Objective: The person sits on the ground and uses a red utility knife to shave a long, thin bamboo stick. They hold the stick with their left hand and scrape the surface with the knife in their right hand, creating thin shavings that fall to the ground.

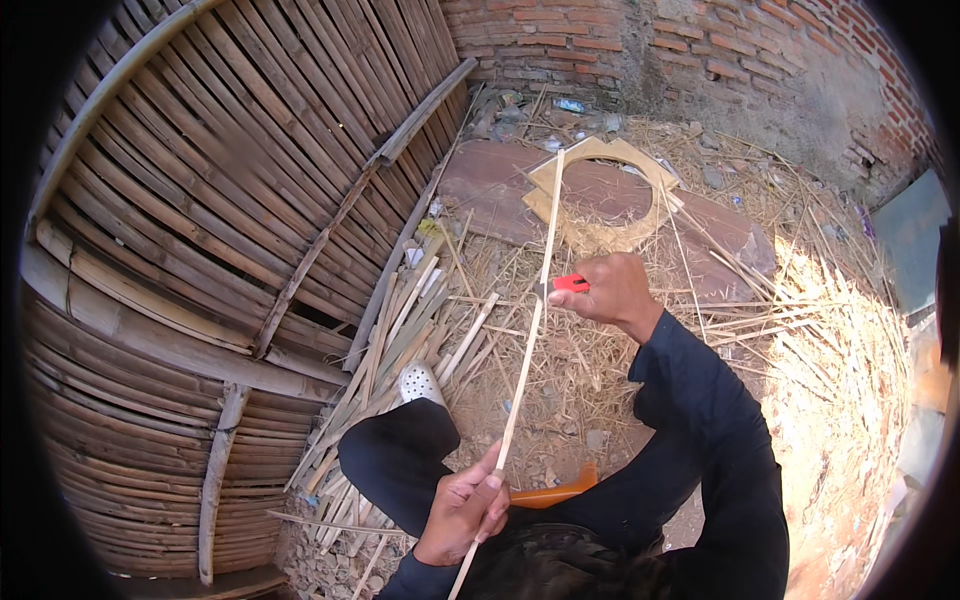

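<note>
Our left hand (466,512) curls closed round the pale strip (523,375) running ahead of it, seemingly to steady it for the red-handled tool (571,284) our right hand (612,288) grips tightly, farther ahead.

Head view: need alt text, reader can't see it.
A person's left hand grips a long, thin bamboo strip while the right hand holds a red-handled cutter at it. More split strips lie beside a white perforated clog; a bamboo-slat wall rises at left, a brick wall beyond.
</note>
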`<move>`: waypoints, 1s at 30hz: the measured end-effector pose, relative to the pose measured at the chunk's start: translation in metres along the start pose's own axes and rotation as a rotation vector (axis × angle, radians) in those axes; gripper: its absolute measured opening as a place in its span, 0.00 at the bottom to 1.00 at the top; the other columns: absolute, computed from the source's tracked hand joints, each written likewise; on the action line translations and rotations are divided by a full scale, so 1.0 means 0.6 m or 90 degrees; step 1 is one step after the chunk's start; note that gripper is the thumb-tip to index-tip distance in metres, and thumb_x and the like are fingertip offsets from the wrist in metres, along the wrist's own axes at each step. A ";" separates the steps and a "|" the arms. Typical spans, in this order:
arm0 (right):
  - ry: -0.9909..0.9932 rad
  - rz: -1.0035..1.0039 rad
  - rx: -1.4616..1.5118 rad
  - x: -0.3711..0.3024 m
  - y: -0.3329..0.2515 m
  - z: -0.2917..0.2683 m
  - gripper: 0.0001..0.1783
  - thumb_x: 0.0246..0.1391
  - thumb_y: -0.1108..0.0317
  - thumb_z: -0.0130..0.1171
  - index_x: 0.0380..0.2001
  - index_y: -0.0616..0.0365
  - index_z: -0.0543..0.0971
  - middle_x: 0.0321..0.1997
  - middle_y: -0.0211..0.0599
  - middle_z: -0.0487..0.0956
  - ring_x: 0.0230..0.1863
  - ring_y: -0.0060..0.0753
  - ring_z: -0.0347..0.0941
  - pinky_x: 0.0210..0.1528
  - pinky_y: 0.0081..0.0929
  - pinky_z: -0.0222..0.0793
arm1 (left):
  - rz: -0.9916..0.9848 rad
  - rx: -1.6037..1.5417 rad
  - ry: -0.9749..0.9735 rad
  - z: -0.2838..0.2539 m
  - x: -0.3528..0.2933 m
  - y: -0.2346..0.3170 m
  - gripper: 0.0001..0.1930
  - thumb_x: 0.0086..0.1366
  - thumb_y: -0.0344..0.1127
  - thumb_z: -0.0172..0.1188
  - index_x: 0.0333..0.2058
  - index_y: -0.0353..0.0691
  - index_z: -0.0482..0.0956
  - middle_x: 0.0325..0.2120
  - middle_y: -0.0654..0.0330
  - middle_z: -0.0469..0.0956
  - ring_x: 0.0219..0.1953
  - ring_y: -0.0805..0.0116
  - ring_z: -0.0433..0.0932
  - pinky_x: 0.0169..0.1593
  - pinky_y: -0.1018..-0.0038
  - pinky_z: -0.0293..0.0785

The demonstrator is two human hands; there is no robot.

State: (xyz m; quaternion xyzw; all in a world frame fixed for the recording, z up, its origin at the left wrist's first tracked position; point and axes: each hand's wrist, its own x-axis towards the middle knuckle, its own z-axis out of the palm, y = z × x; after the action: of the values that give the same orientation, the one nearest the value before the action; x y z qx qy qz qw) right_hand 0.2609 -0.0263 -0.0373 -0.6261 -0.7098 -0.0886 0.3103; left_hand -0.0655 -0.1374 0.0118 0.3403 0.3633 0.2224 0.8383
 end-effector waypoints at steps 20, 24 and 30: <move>0.024 0.578 -0.136 -0.083 0.337 -0.058 0.41 0.55 0.30 0.41 0.32 0.63 0.82 0.35 0.63 0.79 0.41 0.59 0.77 0.43 0.46 0.70 | -0.103 0.064 0.180 -0.073 -0.107 -0.053 0.24 0.71 0.28 0.45 0.65 0.45 0.60 0.16 0.66 0.65 0.12 0.80 0.58 0.19 0.82 0.60; -0.101 0.511 -0.114 -0.051 0.237 -0.036 0.42 0.53 0.28 0.44 0.22 0.62 0.81 0.24 0.56 0.78 0.30 0.59 0.77 0.33 0.48 0.70 | 0.024 0.182 0.091 -0.044 -0.002 -0.025 0.23 0.72 0.28 0.44 0.65 0.42 0.58 0.18 0.64 0.70 0.13 0.82 0.61 0.18 0.84 0.61; -0.181 0.029 0.072 -0.032 -0.030 -0.022 0.37 0.47 0.27 0.51 0.15 0.53 0.79 0.13 0.41 0.75 0.17 0.44 0.74 0.20 0.38 0.67 | 0.108 0.205 0.084 0.008 0.080 0.031 0.24 0.71 0.29 0.44 0.65 0.39 0.56 0.18 0.64 0.71 0.10 0.82 0.59 0.16 0.85 0.58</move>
State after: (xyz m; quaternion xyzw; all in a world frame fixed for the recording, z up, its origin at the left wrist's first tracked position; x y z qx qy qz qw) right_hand 0.2486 -0.0528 -0.0324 -0.6298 -0.7360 0.0479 0.2437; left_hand -0.0338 -0.0970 0.0060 0.4840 0.4181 0.2533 0.7258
